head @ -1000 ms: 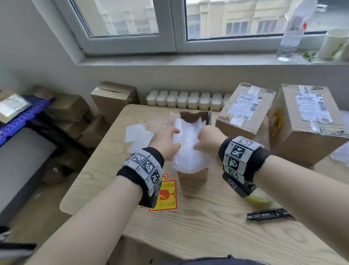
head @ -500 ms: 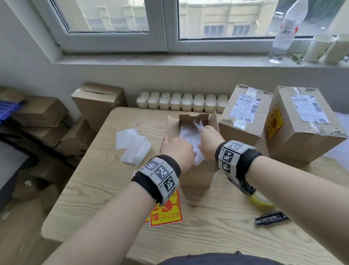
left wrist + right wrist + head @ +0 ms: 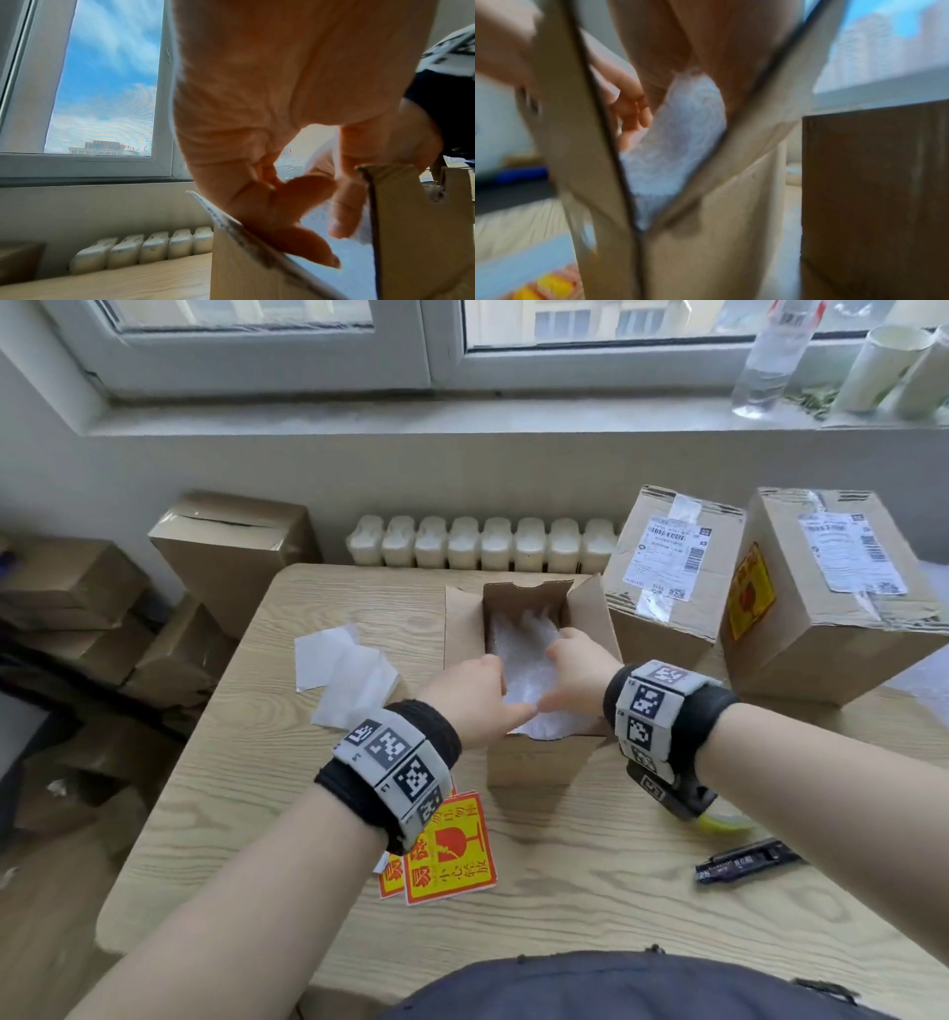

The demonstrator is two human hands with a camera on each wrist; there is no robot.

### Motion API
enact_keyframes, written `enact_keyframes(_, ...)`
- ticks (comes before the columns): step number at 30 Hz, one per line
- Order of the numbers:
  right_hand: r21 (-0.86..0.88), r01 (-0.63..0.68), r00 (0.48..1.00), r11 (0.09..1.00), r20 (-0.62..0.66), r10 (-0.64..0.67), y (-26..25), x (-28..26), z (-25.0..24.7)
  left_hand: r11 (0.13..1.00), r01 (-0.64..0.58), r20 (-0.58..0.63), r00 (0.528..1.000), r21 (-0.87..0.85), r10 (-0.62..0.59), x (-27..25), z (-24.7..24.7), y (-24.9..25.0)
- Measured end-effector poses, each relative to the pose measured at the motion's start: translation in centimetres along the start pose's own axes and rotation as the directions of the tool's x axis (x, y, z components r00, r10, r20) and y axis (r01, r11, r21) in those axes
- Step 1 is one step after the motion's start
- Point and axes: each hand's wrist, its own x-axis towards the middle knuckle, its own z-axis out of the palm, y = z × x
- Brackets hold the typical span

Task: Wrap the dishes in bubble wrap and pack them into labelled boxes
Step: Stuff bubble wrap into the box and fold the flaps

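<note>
An open cardboard box [image 3: 534,762] stands in the middle of the wooden table [image 3: 565,906]. Inside it lies a white bubble-wrapped bundle [image 3: 529,670]; what it holds is hidden. My left hand [image 3: 477,695] reaches in from the left. In the left wrist view its straight fingers [image 3: 295,229] point down along the box's left wall [image 3: 244,274], against the wrap. My right hand [image 3: 575,670] reaches in from the right, its thumb lying on the bundle and its fingers hidden inside. The blurred right wrist view shows the bundle [image 3: 680,142] between the flaps [image 3: 582,142].
Two sealed, labelled boxes [image 3: 667,577] [image 3: 832,593] stand close on the right. Red-and-yellow fragile stickers [image 3: 452,850] lie in front of the open box, white paper sheets [image 3: 349,675] to its left, a black marker [image 3: 744,862] at the right. More cartons [image 3: 231,546] sit on the floor at left.
The bundle stood above the box rim a second ago; both hands have lowered it down inside the box and followed it in.
</note>
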Motion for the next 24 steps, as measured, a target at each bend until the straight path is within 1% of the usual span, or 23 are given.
enact_keyframes(2,-0.118,0.068,0.997,0.991,-0.019,-0.071,-0.3,-0.7,0.8,0.977,-0.082,0.009,0.997,0.196,0.081,-0.2,0.2,0.2)
enact_keyframes(4,-0.212,0.102,0.986,0.972,-0.105,-0.126,-0.7,-2.0,1.2,0.913,-0.152,0.066,0.988,0.38,0.137,-0.3,0.7,0.4)
enact_keyframes(6,-0.383,0.148,0.947,0.912,-0.211,-0.242,-0.9,-3.0,1.5,0.862,-0.173,0.134,0.983,0.477,0.123,-0.5,1.6,0.6)
enact_keyframes(7,-0.436,0.159,0.934,0.886,-0.225,-0.278,-0.8,-3.4,1.6,0.845,-0.173,0.158,0.982,0.506,0.106,-0.5,2.1,0.6)
enact_keyframes(8,-0.466,0.168,0.937,0.869,-0.2,-0.288,-0.7,-3.8,1.7,0.83,-0.171,0.173,0.981,0.531,0.092,-0.6,2.6,0.7)
enact_keyframes(9,-0.485,0.171,0.951,0.857,-0.145,-0.272,-0.4,-4.1,1.8,0.818,-0.17,0.181,0.98,0.55,0.083,-0.6,3.1,0.7)
enact_keyframes(11,-0.492,0.207,0.976,0.845,0.042,-0.214,-0.2,-4.4,2.1,0.799,-0.167,0.196,0.979,0.578,0.063,-0.7,3.9,0.9)
enact_keyframes(12,-0.495,0.23,0.973,0.838,0.129,-0.191,-0.2,-4.5,2.3,0.796,-0.163,0.2,0.978,0.583,0.053,-0.8,4.0,1.0)
enact_keyframes(13,-0.501,0.248,0.967,0.829,0.182,-0.179,-0.2,-4.3,2.5,0.799,-0.157,0.2,0.979,0.581,0.047,-0.8,4.1,1.1)
enact_keyframes(14,-0.504,0.262,0.962,0.823,0.2,-0.184,-0.1,-4.0,2.7,0.803,-0.15,0.2,0.979,0.576,0.04,-0.8,4.2,1.2)
enact_keyframes(16,-0.489,0.275,0.96,0.828,0.183,-0.211,0.2,-3.4,2.7,0.808,-0.143,0.204,0.979,0.572,0.029,-0.8,4.2,1.2)
enact_keyframes(17,-0.478,0.266,0.964,0.837,0.153,-0.218,0.4,-3.2,2.7,0.809,-0.14,0.205,0.979,0.57,0.025,-0.8,4.2,1.1)
enact_keyframes(19,-0.466,0.247,0.965,0.85,0.034,-0.261,0.4,-2.8,2.4,0.822,-0.125,0.186,0.982,0.556,0.024,-0.5,4.0,1.2)
enact_keyframes(20,-0.474,0.226,0.96,0.851,-0.038,-0.276,0.3,-2.7,2.2,0.831,-0.111,0.159,0.987,0.545,0.028,-0.2,3.9,1.3)
enact_keyframes(21,-0.489,0.202,0.959,0.848,-0.078,-0.274,0.1,-2.5,2.0,0.839,-0.096,0.125,0.992,0.536,0.034,0.2,3.7,1.3)
enact_keyframes(22,-0.51,0.175,0.966,0.842,-0.077,-0.248,0.0,-2.4,1.8,0.841,-0.085,0.095,0.995,0.535,0.04,0.7,3.5,1.2)
enact_keyframes(24,-0.576,0.123,0.987,0.808,-0.011,-0.159,0.1,-2.2,1.8,0.823,-0.077,0.084,0.996,0.562,0.036,1.4,3.4,0.9)
